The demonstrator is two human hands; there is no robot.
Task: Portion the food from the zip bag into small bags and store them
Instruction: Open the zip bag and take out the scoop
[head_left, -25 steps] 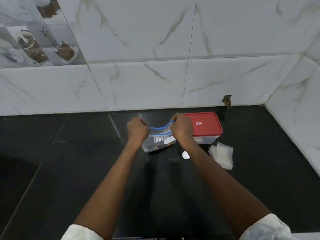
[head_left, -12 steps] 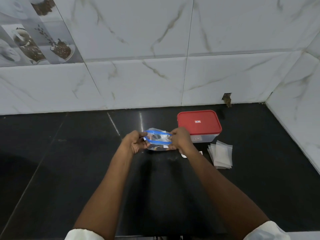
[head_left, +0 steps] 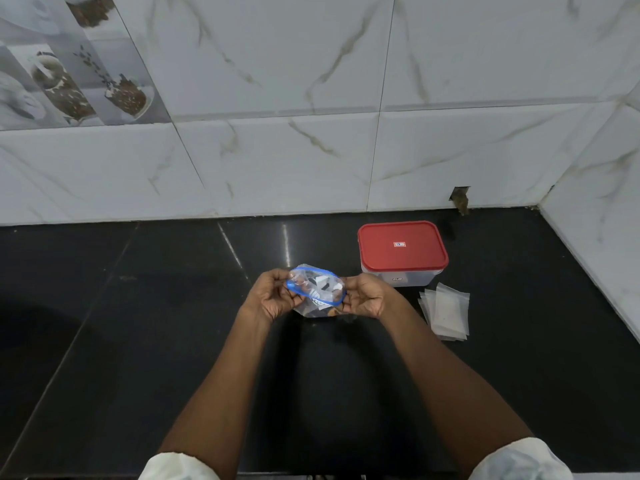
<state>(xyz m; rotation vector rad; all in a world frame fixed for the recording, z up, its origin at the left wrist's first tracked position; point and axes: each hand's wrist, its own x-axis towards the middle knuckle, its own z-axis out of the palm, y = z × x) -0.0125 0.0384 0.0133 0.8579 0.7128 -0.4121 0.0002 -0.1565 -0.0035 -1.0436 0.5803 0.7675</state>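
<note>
Both hands are clamped on the zip bag (head_left: pixel 322 284), one at each end of its mouth. The left hand (head_left: pixel 275 296) pinches the left end of the blue zip strip with curled fingers, and the right hand (head_left: pixel 365 299) pinches the right end. Between them the blue strip forms an open oval, so the mouth of the bag faces up toward the camera. Inside the clear plastic are dark and brownish pieces of food and part of a white printed label; what the food is cannot be made out. The bag hangs low over the middle of the black bench (head_left: pixel 138 341), and whether its bottom touches the surface is not clear.

Just behind and to the right of the right hand stands a clear rectangular container (head_left: pixel 398 277) with its red lid (head_left: pixel 401 245) on. In front of that container, to the right of the right hand and apart from it, a loose stack of small clear bags (head_left: pixel 446 311) lies flat on the bench. White marble-patterned wall tiles (head_left: pixel 311 81) rise behind the bench and along its right side. White sleeves (head_left: pixel 519 462) cover the upper arms at the bottom edge.
</note>
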